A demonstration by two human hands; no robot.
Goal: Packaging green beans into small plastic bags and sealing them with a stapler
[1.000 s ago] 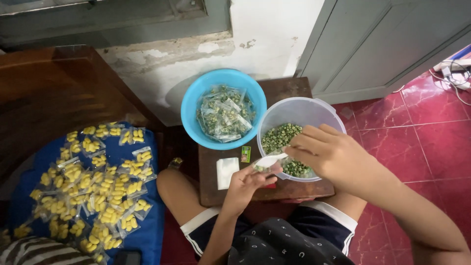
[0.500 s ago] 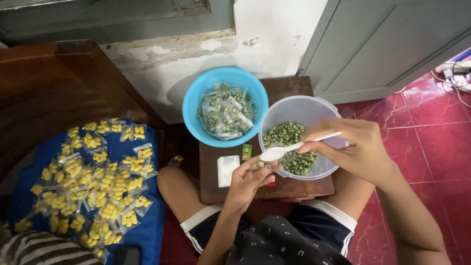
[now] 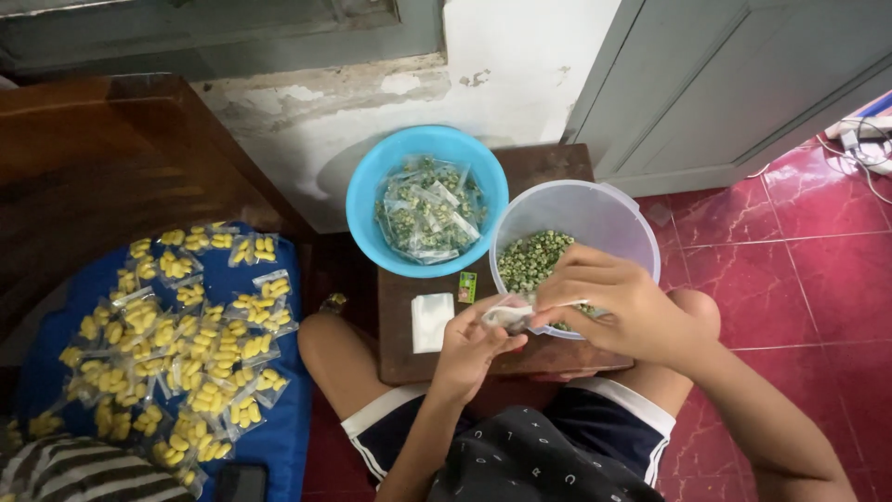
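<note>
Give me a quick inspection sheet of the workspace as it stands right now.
Surface: small dark wooden board across the lap.
Job's things: clear bowl of green pieces; blue bowl of filled clear packets; small clear packet between both hands.
Clutter: stack of empty packets; yellow-filled packets heaped on blue cloth.
Hands: left hand holds the packet; right hand at its mouth over the clear bowl.
Cables: white cords on the floor, far right.
Surroundings: red tiled floor, peeling wall, grey door.
</note>
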